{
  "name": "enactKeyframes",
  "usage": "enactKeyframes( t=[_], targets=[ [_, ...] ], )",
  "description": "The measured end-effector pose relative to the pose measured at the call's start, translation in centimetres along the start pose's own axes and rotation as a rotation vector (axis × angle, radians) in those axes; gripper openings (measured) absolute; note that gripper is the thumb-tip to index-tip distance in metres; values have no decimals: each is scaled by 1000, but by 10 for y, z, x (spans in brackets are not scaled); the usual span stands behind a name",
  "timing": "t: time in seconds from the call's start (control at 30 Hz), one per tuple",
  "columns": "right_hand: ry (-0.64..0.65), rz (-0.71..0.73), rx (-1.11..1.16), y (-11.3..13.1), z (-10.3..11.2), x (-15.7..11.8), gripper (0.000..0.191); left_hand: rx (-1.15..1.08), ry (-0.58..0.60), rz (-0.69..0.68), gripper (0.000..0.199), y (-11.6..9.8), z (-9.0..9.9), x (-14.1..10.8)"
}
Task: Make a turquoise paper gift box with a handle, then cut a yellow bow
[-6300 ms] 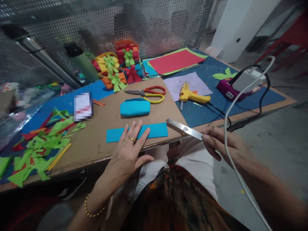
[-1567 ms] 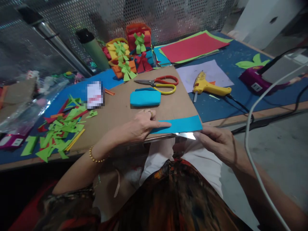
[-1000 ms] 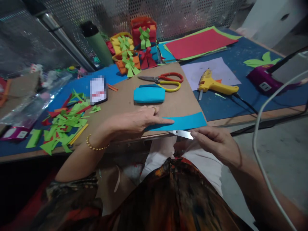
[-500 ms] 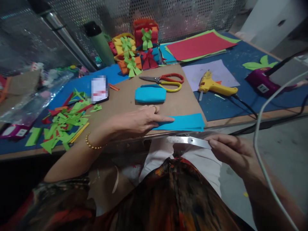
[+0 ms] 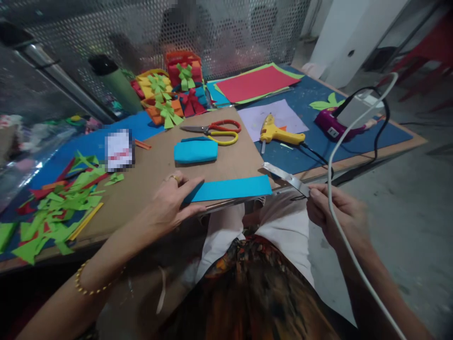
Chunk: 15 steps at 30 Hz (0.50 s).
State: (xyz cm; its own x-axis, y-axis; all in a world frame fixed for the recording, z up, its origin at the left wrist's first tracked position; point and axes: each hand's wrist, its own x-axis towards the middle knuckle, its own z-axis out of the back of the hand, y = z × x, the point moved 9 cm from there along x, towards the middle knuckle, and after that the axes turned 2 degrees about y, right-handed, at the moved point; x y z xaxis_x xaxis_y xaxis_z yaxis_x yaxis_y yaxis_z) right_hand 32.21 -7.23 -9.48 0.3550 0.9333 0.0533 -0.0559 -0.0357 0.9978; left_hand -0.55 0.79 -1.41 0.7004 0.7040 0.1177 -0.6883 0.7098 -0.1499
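Note:
A blue paper strip (image 5: 230, 189) lies along the front edge of the cardboard sheet (image 5: 148, 179). At its left end is my left hand (image 5: 175, 198), thumb and forefinger gripping the paper. My right hand (image 5: 327, 208), past the table's front edge, is closed on the handle end of a metal blade (image 5: 283, 175), whose tip points left above the strip's right end. Behind the strip sits a folded blue paper packet (image 5: 196, 151). Scissors (image 5: 215, 131) with red and yellow handles rest just beyond it.
Green and red paper scraps (image 5: 53, 208) and a phone (image 5: 119, 150) are at left. A yellow glue gun (image 5: 279, 132), its cable, and a purple power strip (image 5: 332, 125) are at right. A white cable (image 5: 331, 179) hangs before my right hand. Small paper bags (image 5: 170, 89) stand behind.
The view has shifted right. My left hand has moved to the strip's left end, no longer pointing along it. The blade has risen from below the table edge to the strip's right end.

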Motion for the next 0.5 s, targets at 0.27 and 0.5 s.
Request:
enactKeyframes(
  t=[0.27, 0.5],
  targets=[
    [69, -161, 160, -13, -14, -6, 33, 17, -34, -29, 59, 0, -1, -1],
    [269, -174, 8, 3, -55, -13, 37, 48, -110, -27, 38, -9, 7, -10]
  ],
)
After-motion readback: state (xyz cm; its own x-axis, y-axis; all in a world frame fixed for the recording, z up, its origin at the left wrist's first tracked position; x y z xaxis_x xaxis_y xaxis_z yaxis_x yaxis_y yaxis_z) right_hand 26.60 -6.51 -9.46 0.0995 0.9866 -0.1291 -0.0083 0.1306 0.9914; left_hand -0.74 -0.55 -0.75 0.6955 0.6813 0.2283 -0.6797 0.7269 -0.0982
